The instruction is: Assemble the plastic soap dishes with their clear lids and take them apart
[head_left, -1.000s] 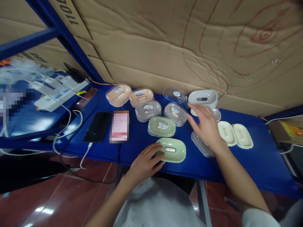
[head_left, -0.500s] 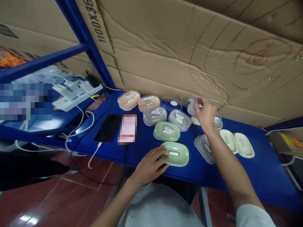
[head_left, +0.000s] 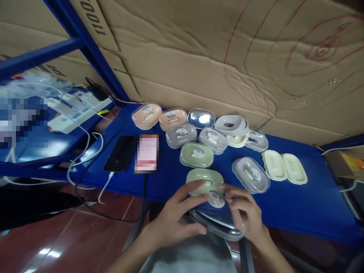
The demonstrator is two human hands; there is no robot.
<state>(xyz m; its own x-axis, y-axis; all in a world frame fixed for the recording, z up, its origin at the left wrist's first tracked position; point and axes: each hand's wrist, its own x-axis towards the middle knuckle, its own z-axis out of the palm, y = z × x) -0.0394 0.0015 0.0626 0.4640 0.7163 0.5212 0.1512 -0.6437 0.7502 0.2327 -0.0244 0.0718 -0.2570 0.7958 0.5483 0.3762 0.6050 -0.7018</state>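
In the head view, the right hand (head_left: 247, 208)'s grip pinches the clear lid (head_left: 220, 222) at its right end, apparently because the rim offers a hold. The left hand (head_left: 178, 216)'s grip is spread over the other end, perhaps to steady it; firm contact is unclear. The lid hangs tilted at the blue surface (head_left: 298, 212)'s front edge, partly overlapping the green dish (head_left: 203, 174).

Apparently a makeshift workshop: blue bench (head_left: 295, 210), cardboard wall (head_left: 182, 57) at 12 o'clock, blue frame (head_left: 99, 65) and power strip (head_left: 68, 122) toward 10 o'clock.
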